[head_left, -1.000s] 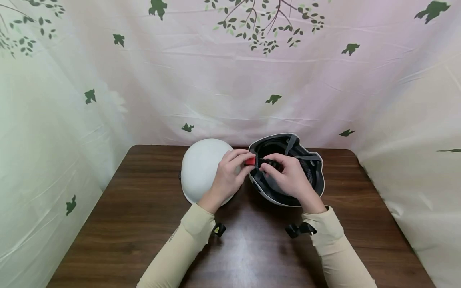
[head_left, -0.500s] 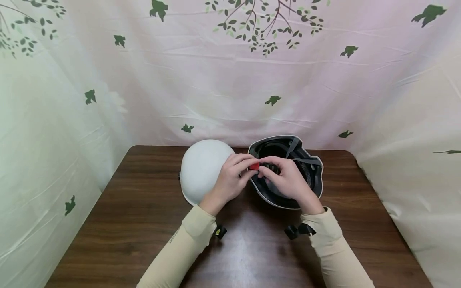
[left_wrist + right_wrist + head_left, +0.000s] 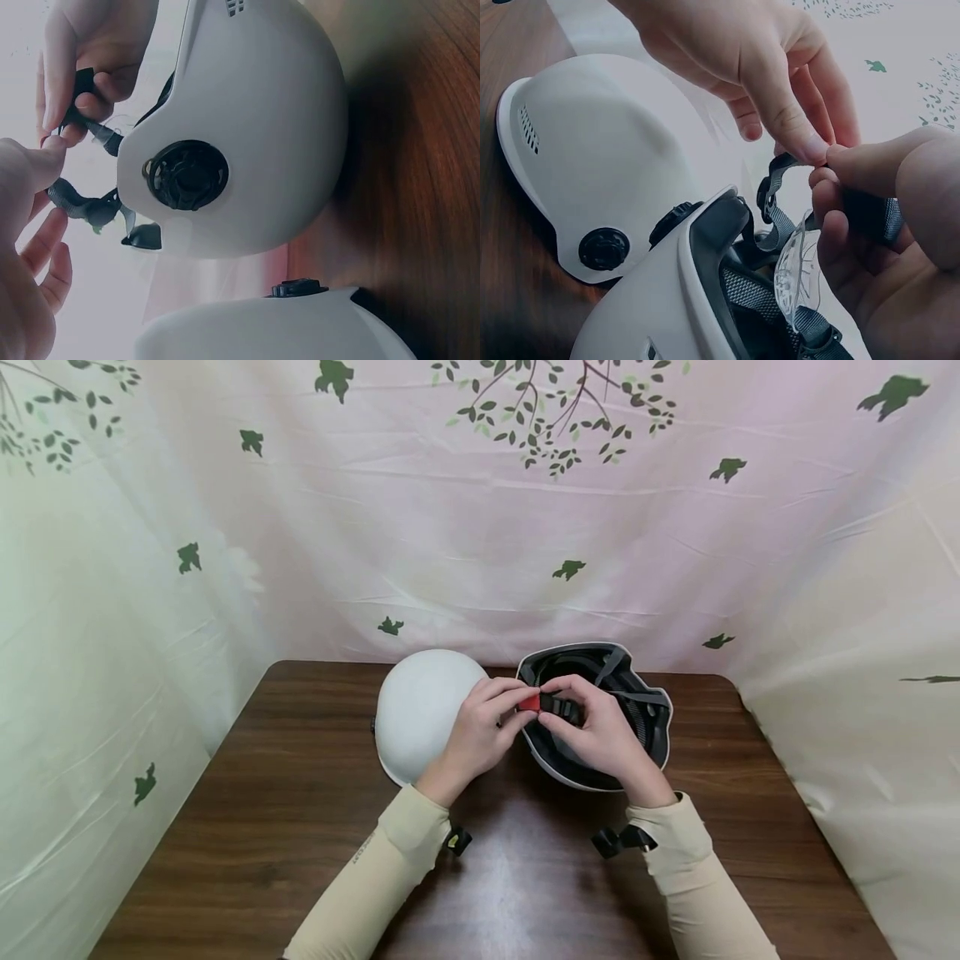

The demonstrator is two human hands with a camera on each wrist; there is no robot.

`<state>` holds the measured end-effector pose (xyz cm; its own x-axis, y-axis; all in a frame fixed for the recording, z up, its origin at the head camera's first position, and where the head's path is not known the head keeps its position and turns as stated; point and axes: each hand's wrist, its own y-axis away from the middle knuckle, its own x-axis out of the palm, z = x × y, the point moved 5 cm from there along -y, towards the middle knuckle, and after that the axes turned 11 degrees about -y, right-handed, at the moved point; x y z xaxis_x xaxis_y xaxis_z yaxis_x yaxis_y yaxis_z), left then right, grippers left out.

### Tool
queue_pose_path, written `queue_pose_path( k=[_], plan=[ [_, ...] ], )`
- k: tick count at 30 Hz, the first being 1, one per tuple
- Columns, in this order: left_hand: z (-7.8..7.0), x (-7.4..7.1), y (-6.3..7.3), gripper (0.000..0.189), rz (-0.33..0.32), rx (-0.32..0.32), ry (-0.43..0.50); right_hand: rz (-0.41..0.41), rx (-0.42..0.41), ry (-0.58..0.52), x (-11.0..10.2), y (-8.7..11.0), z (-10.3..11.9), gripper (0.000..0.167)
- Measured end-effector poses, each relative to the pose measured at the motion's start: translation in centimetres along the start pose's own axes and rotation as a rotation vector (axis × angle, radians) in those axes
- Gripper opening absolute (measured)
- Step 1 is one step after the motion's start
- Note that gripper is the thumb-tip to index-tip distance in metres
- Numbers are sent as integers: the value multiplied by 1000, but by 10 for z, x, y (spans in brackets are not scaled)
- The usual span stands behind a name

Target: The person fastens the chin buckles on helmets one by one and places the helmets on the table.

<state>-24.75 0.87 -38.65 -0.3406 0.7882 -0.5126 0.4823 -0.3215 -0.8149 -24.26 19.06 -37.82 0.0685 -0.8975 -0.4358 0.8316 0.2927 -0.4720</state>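
Note:
An upturned white helmet [image 3: 555,768] with a black padded inside lies on the table. Above its opening, my left hand [image 3: 478,727] pinches the red end [image 3: 529,702] of a chin strap buckle between thumb and fingers. My right hand [image 3: 603,731] pinches the black part [image 3: 561,707] of that buckle, its fingertips close to the red end. The two parts meet in the head view; whether they are locked cannot be told. In the right wrist view, the dark strap [image 3: 778,217] runs from the helmet up to the hands, and fingers hide most of the buckle.
A second white helmet [image 3: 420,718] sits dome up just left of the upturned one. Dark brown wood tabletop [image 3: 300,827] surrounds both. A printed curtain [image 3: 480,543] hangs behind the table. A clear visor-like piece [image 3: 795,281] shows at the helmet in the right wrist view.
Both hands have come slightly closer together, bringing the red and black buckle parts against each other. The right fingers have since shifted, showing more of the black part. The helmets stay nearly in place.

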Motion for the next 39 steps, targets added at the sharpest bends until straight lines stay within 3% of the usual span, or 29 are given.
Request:
queue_pose_path(
  k=[5, 12, 17, 39],
  plan=[
    [0, -3, -1, 30, 1, 5, -5, -39, -23, 5, 0, 0, 0, 28],
    [2, -3, -2, 27, 11, 6, -4, -115, -217, 151, 1, -2, 8, 33],
    [2, -4, -4, 25, 11, 14, -10, -133, -291, 223, 1, -3, 14, 34],
    [-1, -6, -5, 25, -12, 3, 7, -209, -302, 175, 8, -1, 17, 32]
  ],
)
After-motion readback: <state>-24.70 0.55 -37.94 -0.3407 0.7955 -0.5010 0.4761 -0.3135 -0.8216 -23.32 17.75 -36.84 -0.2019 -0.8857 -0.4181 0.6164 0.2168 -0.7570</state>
